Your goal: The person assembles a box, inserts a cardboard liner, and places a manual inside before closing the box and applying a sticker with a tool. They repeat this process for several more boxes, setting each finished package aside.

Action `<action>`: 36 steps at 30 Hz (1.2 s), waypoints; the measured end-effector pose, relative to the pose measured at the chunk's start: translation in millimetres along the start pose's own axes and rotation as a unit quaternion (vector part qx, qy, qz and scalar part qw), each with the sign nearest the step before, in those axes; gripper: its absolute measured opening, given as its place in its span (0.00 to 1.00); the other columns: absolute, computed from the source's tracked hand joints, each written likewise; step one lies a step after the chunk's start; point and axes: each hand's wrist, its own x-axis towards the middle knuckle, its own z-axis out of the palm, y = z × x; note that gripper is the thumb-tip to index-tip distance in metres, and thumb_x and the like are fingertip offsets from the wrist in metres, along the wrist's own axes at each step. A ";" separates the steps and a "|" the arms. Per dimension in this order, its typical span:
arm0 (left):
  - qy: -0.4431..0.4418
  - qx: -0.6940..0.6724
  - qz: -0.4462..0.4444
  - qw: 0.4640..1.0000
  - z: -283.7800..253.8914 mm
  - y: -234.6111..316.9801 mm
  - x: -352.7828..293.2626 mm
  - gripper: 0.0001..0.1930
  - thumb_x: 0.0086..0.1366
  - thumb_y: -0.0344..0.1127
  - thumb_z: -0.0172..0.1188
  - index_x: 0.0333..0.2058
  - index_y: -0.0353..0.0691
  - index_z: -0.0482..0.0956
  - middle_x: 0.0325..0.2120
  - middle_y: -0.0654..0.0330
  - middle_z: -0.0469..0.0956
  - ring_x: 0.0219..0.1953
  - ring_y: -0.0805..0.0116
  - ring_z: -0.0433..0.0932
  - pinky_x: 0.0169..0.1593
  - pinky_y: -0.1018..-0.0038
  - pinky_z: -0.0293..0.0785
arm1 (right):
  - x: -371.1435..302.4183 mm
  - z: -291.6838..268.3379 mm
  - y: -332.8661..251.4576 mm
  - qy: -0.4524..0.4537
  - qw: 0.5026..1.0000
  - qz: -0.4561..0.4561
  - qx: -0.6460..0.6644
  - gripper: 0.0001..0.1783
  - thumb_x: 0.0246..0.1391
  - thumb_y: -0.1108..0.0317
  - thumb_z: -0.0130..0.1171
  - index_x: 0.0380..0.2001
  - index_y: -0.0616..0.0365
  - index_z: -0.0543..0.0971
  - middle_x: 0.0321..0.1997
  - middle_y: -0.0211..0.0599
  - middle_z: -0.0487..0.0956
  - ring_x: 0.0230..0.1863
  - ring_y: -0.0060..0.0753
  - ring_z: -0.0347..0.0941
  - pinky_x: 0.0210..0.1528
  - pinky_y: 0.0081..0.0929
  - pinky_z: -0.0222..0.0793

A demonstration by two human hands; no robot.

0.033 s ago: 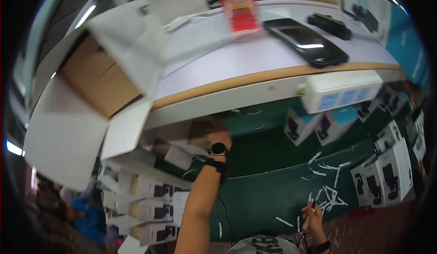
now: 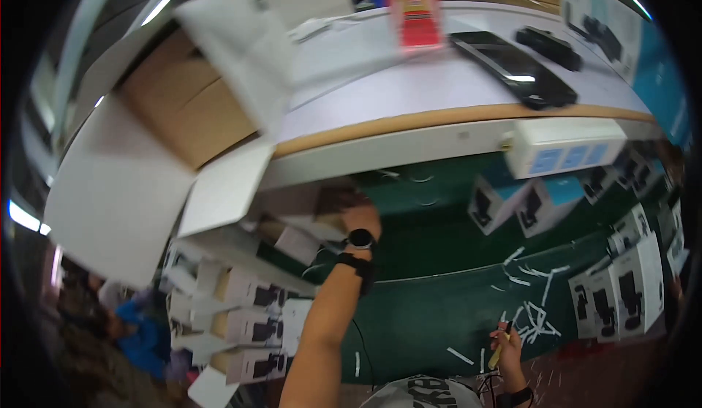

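Observation:
My left hand [image 2: 362, 214] reaches forward under the edge of the white tabletop [image 2: 344, 108], beside an open white-and-brown box [image 2: 296, 203]. Its fingers are blurred and partly in shadow, so I cannot see whether they grip anything. A watch [image 2: 359, 239] and a dark band sit on that wrist. Low on the right, my right hand [image 2: 510, 348] is closed round a slim yellow-and-black tool [image 2: 497, 353] whose exact kind is unclear. Beside that hand, white strips [image 2: 539, 322] lie scattered over the green surface [image 2: 417, 313].
A large open carton [image 2: 190, 108] stands at the upper left. On the tabletop lie a black handheld device [image 2: 515, 72] and a small black object [image 2: 548, 47]. A white power socket box [image 2: 567, 147] juts from its edge. Printed boxes stand right [image 2: 629, 291] and lower left [image 2: 252, 327].
The whole view has shifted slightly, so most things appear a little further right. Both hands keep nearly the same pose.

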 end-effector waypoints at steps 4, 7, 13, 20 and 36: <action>0.174 0.057 -0.147 0.972 30.0 -16.7 -48.6 0.19 0.66 0.38 0.57 0.53 0.37 0.76 0.45 0.42 0.80 0.46 0.53 0.84 0.45 0.58 0.83 | 11.1 53.6 -22.8 -0.067 0.997 -0.028 -0.040 0.15 0.71 0.70 0.52 0.58 0.60 0.73 0.38 0.35 0.81 0.28 0.22 0.73 0.31 0.21 0.69; 0.125 -0.026 -0.091 0.988 20.6 -17.3 -56.8 0.19 0.66 0.38 0.58 0.53 0.37 0.78 0.45 0.44 0.81 0.44 0.48 0.84 0.41 0.59 0.82 | 0.9 104.7 -41.8 -0.170 0.983 -0.041 -0.053 0.15 0.70 0.71 0.53 0.58 0.61 0.73 0.37 0.34 0.81 0.28 0.22 0.72 0.32 0.20 0.69; 0.145 0.013 -0.041 0.989 26.8 -16.8 -92.6 0.15 0.64 0.38 0.59 0.45 0.38 0.84 0.47 0.48 0.81 0.45 0.50 0.83 0.41 0.65 0.80 | -16.9 135.5 -59.1 -0.286 0.953 -0.069 -0.067 0.16 0.70 0.69 0.55 0.57 0.62 0.73 0.37 0.32 0.82 0.29 0.17 0.70 0.34 0.17 0.68; 0.191 -0.107 0.148 0.964 -6.4 57.5 -273.8 0.14 0.59 0.35 0.59 0.42 0.37 0.83 0.54 0.45 0.77 0.50 0.51 0.80 0.44 0.65 0.79 | 2.1 99.0 -35.2 -0.092 0.930 -0.308 -0.177 0.25 0.61 0.74 0.60 0.61 0.67 0.70 0.52 0.37 0.78 0.44 0.23 0.73 0.46 0.21 0.71; 0.095 -0.190 -0.251 0.944 88.6 -100.5 -336.7 0.26 0.61 0.43 0.68 0.53 0.31 0.77 0.52 0.41 0.78 0.56 0.40 0.76 0.61 0.54 0.72 | 14.6 126.5 -32.1 -0.076 0.981 -0.157 -0.089 0.32 0.59 0.73 0.64 0.65 0.69 0.68 0.61 0.44 0.76 0.58 0.36 0.74 0.62 0.31 0.68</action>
